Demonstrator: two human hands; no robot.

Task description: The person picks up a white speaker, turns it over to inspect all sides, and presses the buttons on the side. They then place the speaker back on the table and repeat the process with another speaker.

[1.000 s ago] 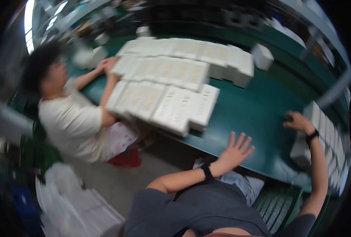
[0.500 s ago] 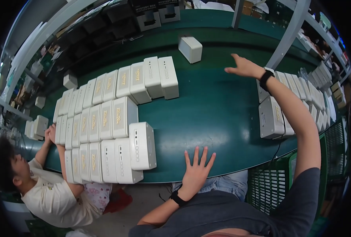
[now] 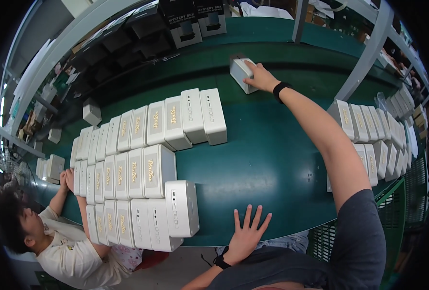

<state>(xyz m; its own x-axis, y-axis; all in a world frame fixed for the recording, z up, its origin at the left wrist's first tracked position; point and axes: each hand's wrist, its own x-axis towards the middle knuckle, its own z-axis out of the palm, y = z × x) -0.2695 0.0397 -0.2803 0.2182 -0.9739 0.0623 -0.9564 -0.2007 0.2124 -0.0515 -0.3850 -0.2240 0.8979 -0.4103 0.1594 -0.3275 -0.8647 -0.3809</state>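
Note:
My right hand [image 3: 263, 77] reaches far over the green table and grips a lone white box-shaped speaker [image 3: 240, 76], fingers on its top edge and thumb on its side. My left hand [image 3: 247, 237] lies flat at the near table edge, fingers spread, holding nothing. To its left stands a silver-white speaker [image 3: 181, 208] with ports and buttons facing up the narrow side. It ends the nearest of three rows of white speakers [image 3: 154, 171], several with gold lettering on their fronts.
More white speakers [image 3: 352, 121] stand in rows at the right. A grey metal post [image 3: 364, 58] rises beyond my right arm. Black boxes [image 3: 180, 24] line the back. A green crate [image 3: 393, 208] is at lower right. A co-worker [image 3: 69, 237] sits at left, hands clasped by the rows.
My right hand has moved left from beside the lone speaker and closed on it. My left hand stays on the table edge. The whole view has tilted upward slightly.

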